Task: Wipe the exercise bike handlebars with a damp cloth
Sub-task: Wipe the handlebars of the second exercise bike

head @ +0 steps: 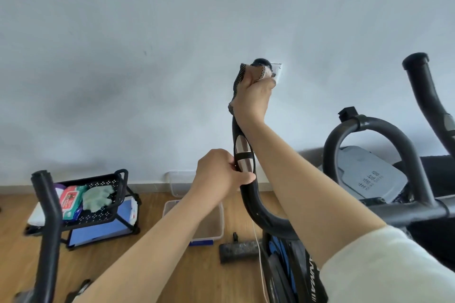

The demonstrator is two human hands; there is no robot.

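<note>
A black handlebar (248, 199) of the exercise bike rises in the middle of the view, with a silver pulse sensor (242, 155) on its grip. My right hand (253, 96) is closed around its top end, pressing a checked cloth (238, 79) against the bar; only the cloth's edges show past my fingers. My left hand (219, 172) grips the bar lower down, at the sensor. The bike's other handlebar (428, 96) stands at the right, and a looped centre bar (369, 125) lies between them.
A black wheeled cart (103, 206) with a wipes pack and a green cloth stands at left on the wooden floor. A clear plastic tub (216, 226) and a grey lidded bin (371, 177) sit by the wall. Another black bar (49, 229) rises at far left.
</note>
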